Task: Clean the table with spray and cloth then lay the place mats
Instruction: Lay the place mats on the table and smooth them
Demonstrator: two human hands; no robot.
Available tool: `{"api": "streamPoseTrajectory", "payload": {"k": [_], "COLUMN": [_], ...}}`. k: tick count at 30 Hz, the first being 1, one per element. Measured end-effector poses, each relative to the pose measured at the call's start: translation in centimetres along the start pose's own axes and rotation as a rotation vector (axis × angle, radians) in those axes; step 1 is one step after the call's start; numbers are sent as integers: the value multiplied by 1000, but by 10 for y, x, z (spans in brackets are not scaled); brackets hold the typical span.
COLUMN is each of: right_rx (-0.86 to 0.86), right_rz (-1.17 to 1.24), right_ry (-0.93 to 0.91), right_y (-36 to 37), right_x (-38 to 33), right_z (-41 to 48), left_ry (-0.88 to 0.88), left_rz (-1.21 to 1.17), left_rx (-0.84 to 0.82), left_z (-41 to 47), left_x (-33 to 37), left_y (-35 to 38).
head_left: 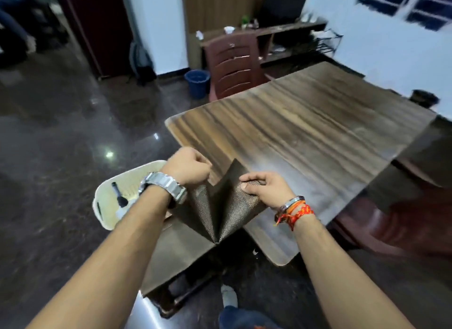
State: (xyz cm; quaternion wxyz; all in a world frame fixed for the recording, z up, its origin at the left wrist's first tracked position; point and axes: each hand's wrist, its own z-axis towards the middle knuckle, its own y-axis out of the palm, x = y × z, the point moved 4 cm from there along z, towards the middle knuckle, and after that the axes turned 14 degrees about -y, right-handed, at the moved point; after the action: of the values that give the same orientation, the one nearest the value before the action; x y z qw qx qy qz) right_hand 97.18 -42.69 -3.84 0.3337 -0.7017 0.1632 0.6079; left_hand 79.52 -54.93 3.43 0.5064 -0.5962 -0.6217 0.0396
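Place mats pinched apart: left hand fisted, right hand gripping corner.

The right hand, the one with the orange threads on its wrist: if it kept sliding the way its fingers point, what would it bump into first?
The right hand points leftward across the folded place mats, so it would probably meet the left hand gripping the other side, though depth is unclear.

A: What's behind?
B: A maroon chair, a blue bucket just left of it, a cluttered shelf beyond.
A: And lower left?
B: A cream basket over the dark glossy floor.
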Motion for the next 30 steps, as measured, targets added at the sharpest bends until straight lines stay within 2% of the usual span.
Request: {"api": "streamPoseTrajectory", "payload": {"k": [4, 7, 11, 17, 19, 21, 24, 26, 27, 28, 30], "right_rx": [299, 414, 390, 468, 503, 548, 612, 636, 625, 597, 494], "right_rz": [170, 201, 222, 163, 217, 232, 128, -1, -109, -243, -516], "right_ry": [-16, -40, -82, -105, -106, -117, -82, 16, 95, 172, 188], "right_y": [-75, -128, -188, -274, -301, -321, -341, -349, -352, -355, -355], "right_x": [16, 29, 59, 103, 112, 123, 149, 171, 184, 192, 210], "right_z": [-27, -48, -62, -46, -41, -31, -10, 5, 13, 17, 25], "left_ry": [135, 217, 319, 261, 282, 310, 353, 262, 212, 184, 182], "left_rz": [-116, -225, -229, 164, 181, 141, 73, 68, 102, 154, 291], "left_rx": [48, 120, 114, -193, -215, -161, 60, 253, 292, 274, 142], "left_z": [-4, 3, 28, 62, 71, 79, 104, 120, 130, 139, 154], "left_x": [49, 80, 118, 197, 227, 252, 285, 291, 290, 286, 277], "left_y": [6, 16, 55, 134, 151, 164, 195, 222, 243, 268, 324]}}
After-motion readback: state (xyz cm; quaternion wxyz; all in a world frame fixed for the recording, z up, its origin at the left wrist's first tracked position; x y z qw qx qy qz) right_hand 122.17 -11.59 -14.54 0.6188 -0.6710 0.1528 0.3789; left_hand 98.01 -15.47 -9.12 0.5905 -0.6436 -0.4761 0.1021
